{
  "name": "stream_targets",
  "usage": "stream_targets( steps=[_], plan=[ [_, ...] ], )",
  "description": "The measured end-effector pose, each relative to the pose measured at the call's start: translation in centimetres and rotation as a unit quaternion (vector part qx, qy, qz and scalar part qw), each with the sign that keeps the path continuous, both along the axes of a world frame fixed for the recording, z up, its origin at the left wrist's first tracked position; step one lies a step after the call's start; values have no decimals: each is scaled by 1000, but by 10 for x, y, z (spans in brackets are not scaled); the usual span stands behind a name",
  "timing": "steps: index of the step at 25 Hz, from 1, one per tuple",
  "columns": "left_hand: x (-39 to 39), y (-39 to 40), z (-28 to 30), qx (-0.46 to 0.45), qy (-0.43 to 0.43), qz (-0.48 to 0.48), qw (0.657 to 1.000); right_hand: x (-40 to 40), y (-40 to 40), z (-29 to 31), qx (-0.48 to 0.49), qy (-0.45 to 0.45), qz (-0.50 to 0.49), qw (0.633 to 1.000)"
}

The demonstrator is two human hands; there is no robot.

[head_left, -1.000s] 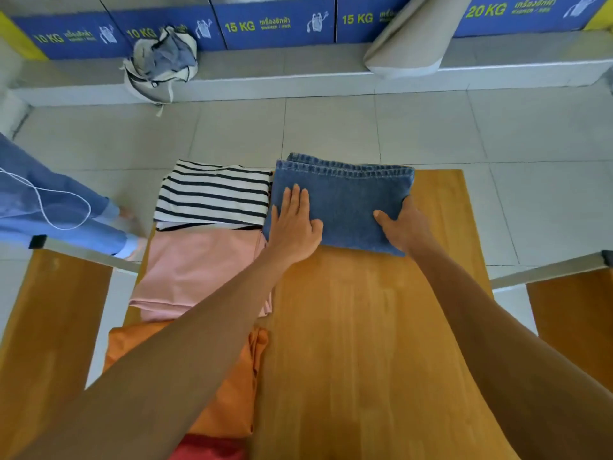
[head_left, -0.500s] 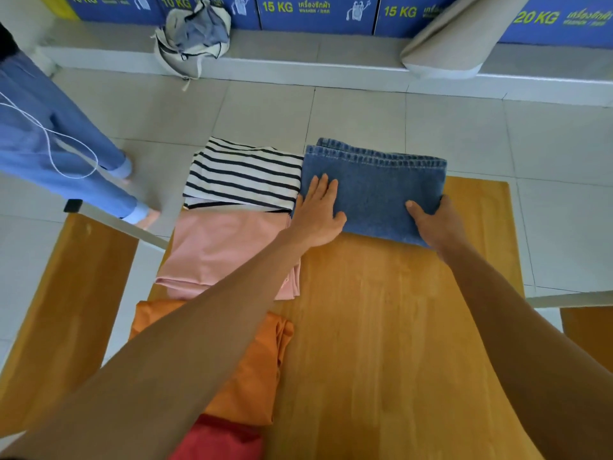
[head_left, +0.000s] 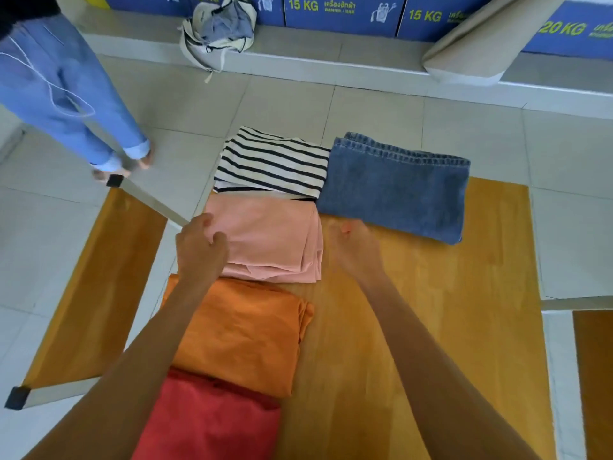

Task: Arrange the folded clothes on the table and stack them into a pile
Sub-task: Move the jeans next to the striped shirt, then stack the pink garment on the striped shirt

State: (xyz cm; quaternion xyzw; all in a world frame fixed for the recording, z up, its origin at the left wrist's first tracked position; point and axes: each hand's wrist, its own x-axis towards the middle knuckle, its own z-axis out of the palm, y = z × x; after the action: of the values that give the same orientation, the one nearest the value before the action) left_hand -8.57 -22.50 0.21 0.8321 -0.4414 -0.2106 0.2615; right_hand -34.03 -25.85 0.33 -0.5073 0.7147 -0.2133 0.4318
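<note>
1. Folded clothes on wooden table (head_left: 414, 327): striped top (head_left: 272, 162) at far edge, pink garment (head_left: 268, 237) just nearer, orange garment (head_left: 242, 333) nearer again, red garment (head_left: 212, 423) nearest. All in a column along the table's left side, edges touching or overlapping.
2. Folded jeans (head_left: 394, 187) lie alone to the right of the striped top, touching it, far edge hanging past the table. Prob. the base of the pile: heaviest, flattest pc., open wood in front for access.
3. No pile yet; every item lies single. Judged early stage.
4. Left hand (head_left: 200, 247) at pink garment's left edge, fingers curled narrow, thumb near forefinger; looks to be pinching the edge, but cloth in grip can't be confirmed.
5. Right hand (head_left: 353, 247) hovers over bare wood just beside pink's right edge, fingers loosely curled, holding nothing.
6. Both forearms reach fwd, flanking pink. Likely a two-hand lift onto the jeans.
</note>
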Motion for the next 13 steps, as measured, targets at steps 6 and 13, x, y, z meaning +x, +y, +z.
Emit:
stream_targets(
  steps=[6, 13],
  plan=[
    [21, 1, -18, 113, 55, 22, 992, 73, 5, -19, 106, 53, -74, 990],
    [50, -8, -15, 200, 211, 22, 957, 75, 12, -24, 158, -59, -109, 980]
  ],
)
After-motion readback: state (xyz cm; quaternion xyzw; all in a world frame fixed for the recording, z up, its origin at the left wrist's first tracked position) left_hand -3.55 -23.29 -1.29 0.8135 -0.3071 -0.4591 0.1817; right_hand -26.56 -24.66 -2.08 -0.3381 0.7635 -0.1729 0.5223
